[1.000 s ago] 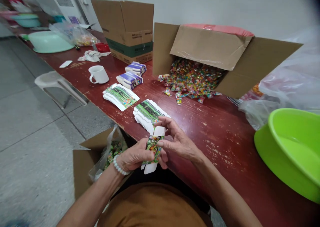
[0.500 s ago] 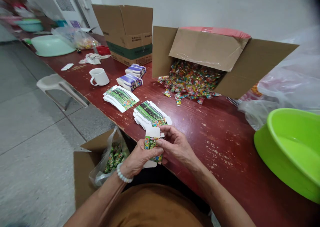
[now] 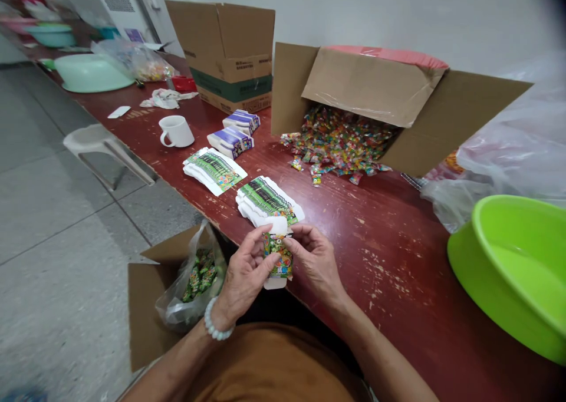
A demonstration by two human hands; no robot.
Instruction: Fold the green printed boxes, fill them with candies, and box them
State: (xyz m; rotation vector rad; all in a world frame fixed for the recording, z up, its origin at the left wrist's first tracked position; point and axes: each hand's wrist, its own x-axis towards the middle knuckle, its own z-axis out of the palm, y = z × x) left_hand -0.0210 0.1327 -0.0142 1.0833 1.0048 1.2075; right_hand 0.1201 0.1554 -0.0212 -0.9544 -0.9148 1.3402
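head view: both hands (image 3: pixel 242 272) grip a rectangular card box (image 3: pixel 284 260) with white flaps (image 3: pixel 277 224) near a scuffed table (image 3: pixel 375 272).

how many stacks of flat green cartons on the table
2. One stack is near the mug; the second stack is just beyond the left hand and right hand, partly covered by the held carton. Others may be hidden.

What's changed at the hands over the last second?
The small carton turned from slanted to nearly straight in view. The left hand drew its fingers back to the carton's left side; the right hand closed in at the upper right. The mug, flat carton stacks and wrapped candies stayed put.
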